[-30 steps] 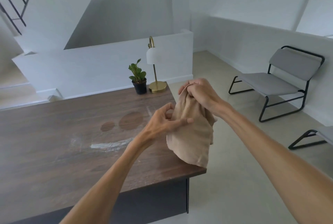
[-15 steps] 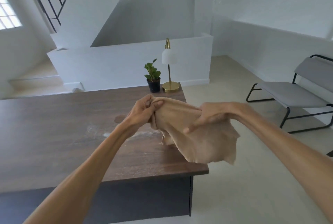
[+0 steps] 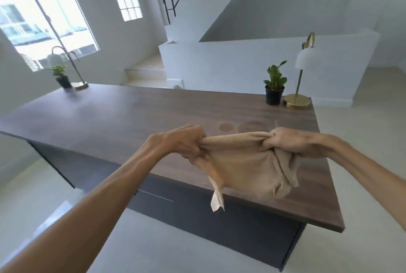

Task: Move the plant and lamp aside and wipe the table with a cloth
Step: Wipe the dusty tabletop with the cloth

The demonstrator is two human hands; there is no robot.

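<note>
Both hands — left hand (image 3: 189, 141) and right hand (image 3: 283, 143) — clench the beige terry cloth (image 3: 246, 163), stretched above the dark wooden table (image 3: 131, 119). Wiping seems next — lower it onto the marks.

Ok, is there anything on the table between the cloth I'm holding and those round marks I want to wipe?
Nothing visible. The cloth hangs between left hand and right hand, just in front of the round marks. The plant and lamp stand farther back at the table's corner.
</note>
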